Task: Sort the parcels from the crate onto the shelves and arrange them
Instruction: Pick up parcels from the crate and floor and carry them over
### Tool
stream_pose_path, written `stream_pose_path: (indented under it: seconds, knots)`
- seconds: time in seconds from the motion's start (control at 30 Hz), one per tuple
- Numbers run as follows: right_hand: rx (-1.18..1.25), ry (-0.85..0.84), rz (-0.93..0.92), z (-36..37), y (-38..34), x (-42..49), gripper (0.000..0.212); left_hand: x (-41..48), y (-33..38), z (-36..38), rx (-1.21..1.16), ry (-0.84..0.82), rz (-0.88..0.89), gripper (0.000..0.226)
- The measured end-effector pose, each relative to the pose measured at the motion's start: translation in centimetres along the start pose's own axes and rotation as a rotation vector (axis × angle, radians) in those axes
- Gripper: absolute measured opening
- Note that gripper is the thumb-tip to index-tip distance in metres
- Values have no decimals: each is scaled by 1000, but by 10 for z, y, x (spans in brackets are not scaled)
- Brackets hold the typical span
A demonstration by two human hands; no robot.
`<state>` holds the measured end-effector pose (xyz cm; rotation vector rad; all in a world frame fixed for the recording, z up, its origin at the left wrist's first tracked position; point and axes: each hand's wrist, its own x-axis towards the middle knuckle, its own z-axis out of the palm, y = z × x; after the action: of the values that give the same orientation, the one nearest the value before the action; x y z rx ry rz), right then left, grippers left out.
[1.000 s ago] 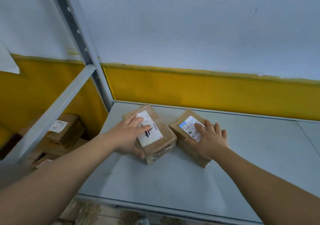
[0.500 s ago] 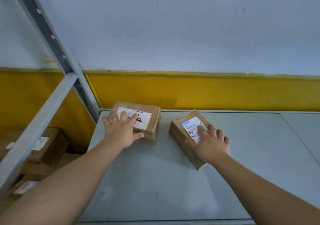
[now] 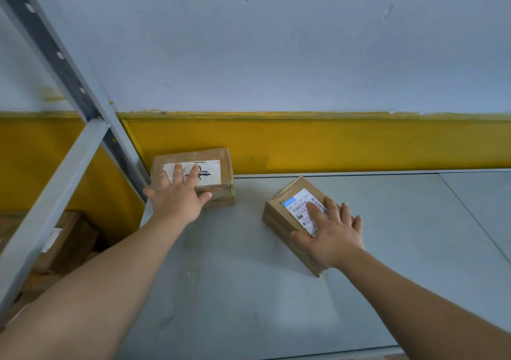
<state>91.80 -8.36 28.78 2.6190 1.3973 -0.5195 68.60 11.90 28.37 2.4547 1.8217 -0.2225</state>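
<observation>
Rests left hand (image 3: 177,202) flat, fingers spread, on boxy cardboard parcel (image 3: 222,167) left of centre; right hand (image 3: 331,238) likewise on skewed parcel (image 3: 279,215) at centre-right. Smooth grey shelf (image 3: 249,276) beneath. Lower-left cartons (image 3: 72,238) half hidden by beam (image 3: 55,193).

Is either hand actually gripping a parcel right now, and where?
Neither is gripped. Left hand lies flat atop the corner parcel; right hand lies flat atop the angled parcel.

Two bare forearms (image 3: 116,271), uncovered along their whole visible length; left grip (image 3: 177,203) and right grip (image 3: 333,238) likewise bare.
</observation>
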Motion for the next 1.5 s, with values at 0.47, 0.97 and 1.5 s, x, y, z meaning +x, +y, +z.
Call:
stream_pose_path:
  seconds: [0.47, 0.97, 1.5]
  knots:
    - [324, -14, 345, 4, 15, -13, 88, -56, 38, 25, -343, 113, 407, 69]
    - [1532, 110, 280, 23, 62, -74, 45, -158, 145, 18, -1259, -535, 316, 60]
    - [1317, 737, 418, -28, 435, -237, 62, -344, 500, -72, -1041, -518, 846, 82]
